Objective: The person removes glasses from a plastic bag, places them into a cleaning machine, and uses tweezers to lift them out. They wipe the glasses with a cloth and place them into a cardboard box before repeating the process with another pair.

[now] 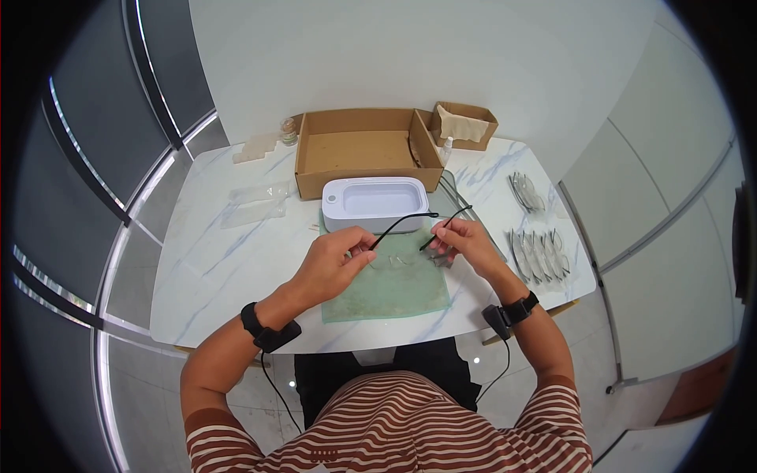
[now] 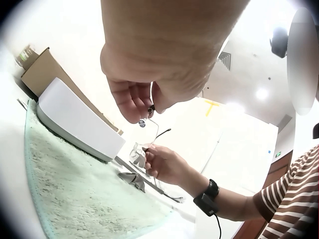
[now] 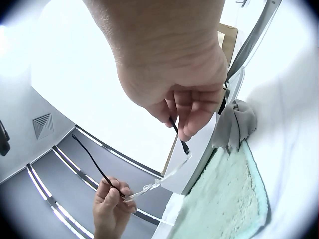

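Left fingers (image 2: 130, 106) and right fingers (image 2: 153, 160) pinch clear-fronted glasses (image 2: 137, 155) near a green cloth (image 2: 84, 189) and white tub (image 2: 75, 119)

The head view was bright and evenly lit, with black corners and fisheye-bent edges; bright streaks ran along the dark panels (image 1: 87, 71) at left. Both wrist views were overexposed, the wall (image 3: 99, 89) burnt white. A ceiling light (image 2: 261, 93) glowed at the left wrist view's upper right.
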{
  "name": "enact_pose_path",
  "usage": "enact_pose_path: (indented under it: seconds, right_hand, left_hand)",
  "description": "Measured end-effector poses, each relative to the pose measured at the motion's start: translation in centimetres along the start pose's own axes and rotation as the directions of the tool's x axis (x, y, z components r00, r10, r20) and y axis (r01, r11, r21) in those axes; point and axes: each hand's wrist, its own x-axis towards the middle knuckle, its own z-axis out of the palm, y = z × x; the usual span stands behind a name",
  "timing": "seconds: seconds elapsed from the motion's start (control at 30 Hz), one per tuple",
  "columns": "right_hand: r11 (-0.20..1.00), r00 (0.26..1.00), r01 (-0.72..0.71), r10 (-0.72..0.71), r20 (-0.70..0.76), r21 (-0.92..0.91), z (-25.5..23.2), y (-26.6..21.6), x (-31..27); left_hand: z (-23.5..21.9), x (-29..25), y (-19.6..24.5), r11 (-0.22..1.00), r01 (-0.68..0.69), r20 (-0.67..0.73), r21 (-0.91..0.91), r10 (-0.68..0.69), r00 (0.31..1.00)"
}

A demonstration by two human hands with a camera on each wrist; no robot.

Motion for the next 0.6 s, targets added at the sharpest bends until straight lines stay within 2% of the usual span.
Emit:
enact_pose_path:
  seconds: [0.07,0.13,0.17,0.23,0.27,0.33,0.37,0.43,0.47,0.53,0.6]
  right_hand:
    - [0.999,0.999,-0.006,0.008,0.033,-0.052,-0.3,-0.1,-0.1]
    - [0.888,0.993,0.120,-0.105,0.058,-0.444,-1.3,0.0,-0.4]
    - [0.888,0.993,0.118,-0.104,0.056,-0.443,-1.7,0.4,-0.5]
    - [0.674,0.924,0.294,-0.381,0.022,-0.678,-2.4,1.3,-0.4]
    - [0.675,0.925,0.291,-0.380,0.018,-0.678,-2.5,1.7,-0.3]
    - [0.575,0.907,0.324,-0.415,0.073,-0.751,-2.3,1.8,-0.2]
    - [0.575,0.906,0.323,-0.416,0.071,-0.752,-1.8,1.7,-0.2]
    - [0.424,0.919,0.183,-0.395,0.001,-0.887,-0.4,1.4,-0.3]
    - [0.423,0.918,0.184,-0.396,0.002,-0.887,0.3,0.9,-0.4]
    - [0.392,0.967,0.079,-0.253,-0.025,-0.917,1.6,-0.2,-0.8]
    - [0.394,0.974,0.093,-0.228,0.001,-0.914,2.0,0.4,-0.8]
  left_hand:
    - [0.0,0.0,0.3,1.000,-0.003,0.020,0.027,0.003,1.000]
    - [0.0,-0.1,0.5,1.000,0.010,0.016,0.025,-0.011,1.000]
    - [0.0,-0.1,0.6,1.000,0.023,0.009,0.022,-0.023,1.000]
    - [0.0,-0.1,0.5,0.999,0.024,0.013,0.036,-0.025,1.000]
    - [0.1,-0.1,0.5,0.998,0.027,0.016,0.053,-0.027,1.000]
    - [0.4,0.0,0.3,0.998,0.031,0.016,0.054,-0.032,0.999]
    - [0.5,0.0,0.2,0.998,0.038,0.012,0.058,-0.039,0.999]
    - [0.7,0.0,0.4,0.996,0.043,0.023,0.074,-0.045,0.999]
    - [0.8,0.0,0.5,0.995,0.052,0.032,0.091,-0.055,0.998]
    - [0.9,0.0,0.7,0.995,0.050,0.039,0.087,-0.053,0.998]
    - [0.9,-0.1,0.7,0.995,0.049,0.045,0.082,-0.053,0.998]
